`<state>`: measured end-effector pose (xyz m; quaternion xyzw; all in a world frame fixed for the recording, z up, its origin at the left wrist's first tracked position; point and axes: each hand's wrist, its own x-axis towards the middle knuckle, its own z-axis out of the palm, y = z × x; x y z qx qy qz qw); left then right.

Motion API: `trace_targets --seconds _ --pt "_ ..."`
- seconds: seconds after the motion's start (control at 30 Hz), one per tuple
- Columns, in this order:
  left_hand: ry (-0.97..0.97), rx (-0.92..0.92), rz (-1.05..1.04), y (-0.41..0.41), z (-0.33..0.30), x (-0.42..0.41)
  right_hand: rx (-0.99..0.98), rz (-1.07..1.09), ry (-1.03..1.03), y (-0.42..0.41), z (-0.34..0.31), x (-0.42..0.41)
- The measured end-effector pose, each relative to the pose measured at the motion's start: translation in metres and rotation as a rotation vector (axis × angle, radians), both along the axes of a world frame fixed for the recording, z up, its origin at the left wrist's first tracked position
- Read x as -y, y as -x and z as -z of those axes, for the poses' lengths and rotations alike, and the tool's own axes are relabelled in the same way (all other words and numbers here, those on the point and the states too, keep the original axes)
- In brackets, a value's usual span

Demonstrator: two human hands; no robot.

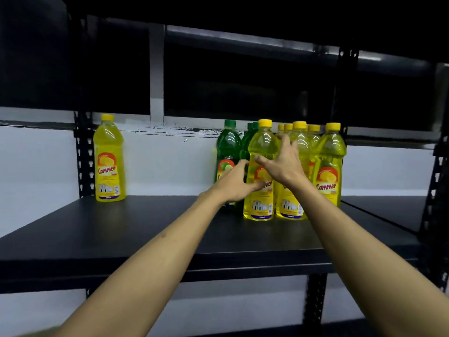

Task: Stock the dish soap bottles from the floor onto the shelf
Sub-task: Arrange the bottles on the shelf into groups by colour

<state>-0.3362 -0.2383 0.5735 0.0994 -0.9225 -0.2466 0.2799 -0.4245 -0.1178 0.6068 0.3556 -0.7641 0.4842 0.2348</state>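
Both arms reach over the black shelf (121, 229) to a cluster of dish soap bottles at its right. My left hand (233, 183) touches the left side and front of the nearest yellow bottle (263, 147), thumb across its label, fingers spread. My right hand (281, 161) rests against the same bottle's right shoulder with fingers apart, partly covering a second yellow bottle (291, 207). Green bottles (227, 144) stand just left of them. Several more yellow bottles (330, 161) stand behind and to the right. One yellow bottle (109, 159) stands alone at the back left.
Black perforated uprights (83, 156) frame the shelf on the left and on the right (435, 190). A dark upper shelf beam (243, 42) runs overhead. A white wall (170, 161) lies behind the bottles. Bare shelf surface stretches between the lone bottle and the cluster.
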Motion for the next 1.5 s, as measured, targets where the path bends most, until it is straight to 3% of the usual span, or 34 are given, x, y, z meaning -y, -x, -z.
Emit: trace_targets --seconds 0.27,0.63,0.8,1.13,1.33,1.5 --pt "-0.142 -0.077 0.025 0.030 0.015 -0.007 0.008 -0.168 -0.020 0.024 0.012 0.004" --pt "-0.106 -0.070 0.071 -0.012 0.016 0.027 0.018 -0.388 0.049 0.005 0.017 0.029" --pt "-0.014 -0.009 -0.080 -0.073 0.012 0.065 0.006 -0.513 0.037 -0.030 0.015 0.070" --pt "0.127 0.348 -0.546 -0.214 0.035 0.183 0.034 -0.619 0.083 -0.100 0.016 0.170" --pt "0.109 0.498 -0.654 -0.252 0.055 0.206 0.062 -0.693 0.105 -0.135 0.018 0.221" --pt "0.035 0.504 -0.665 -0.260 0.066 0.210 0.078 -0.749 0.120 -0.158 0.018 0.258"
